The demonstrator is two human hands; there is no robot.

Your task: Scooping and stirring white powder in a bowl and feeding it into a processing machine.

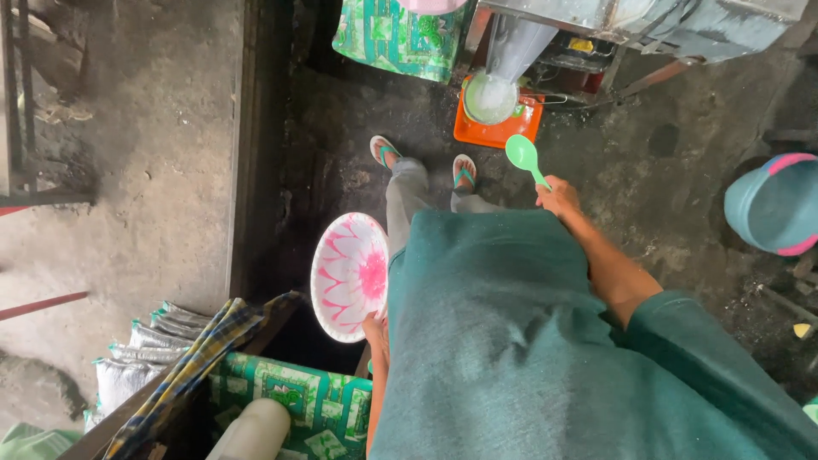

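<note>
I look straight down my green shirt to my feet in flip-flops on a dark floor. My left hand [375, 328] grips the rim of a white bowl with a pink flower pattern [349, 274], held at my left side. My right hand [558, 196] holds a light green plastic spoon [522, 156] by its handle, bowl end pointing ahead. In front of my feet a green-rimmed bowl of white stuff [491, 98] rests on an orange scale [498, 129] beneath a clear plastic chute of a metal machine [648, 21].
A blue tub with a pink rim [774, 204] stands at the right. Green patterned cloth [392, 34] lies at the top, and similar cloth [302, 400] covers something at the bottom left, beside a striped cloth [183, 366] and stacked sacks [141, 358]. A dark step edge [251, 145] runs down the left.
</note>
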